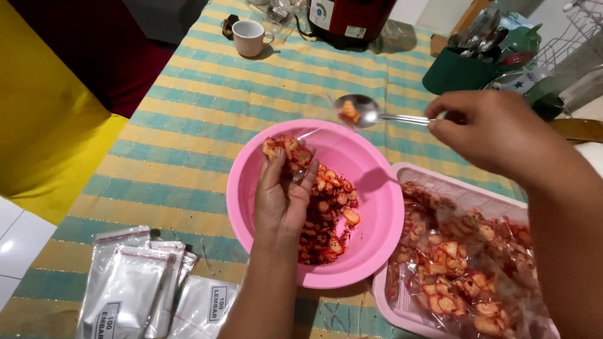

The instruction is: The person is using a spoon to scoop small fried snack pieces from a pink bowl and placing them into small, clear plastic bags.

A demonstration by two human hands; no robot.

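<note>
I see a stack of flat clear plastic bag packs [135, 285] with white label inserts at the table's near left edge. A small clear bag [295, 150] half full of red-coated chips sits in the left hand [282, 198] over the pink bowl; filled bags [465, 270] fill the pink tray [440, 182] at right. The red cooker [348, 19] up top carries a round label [321, 12] and a small rectangular one [355, 31], probably stickers.
</note>
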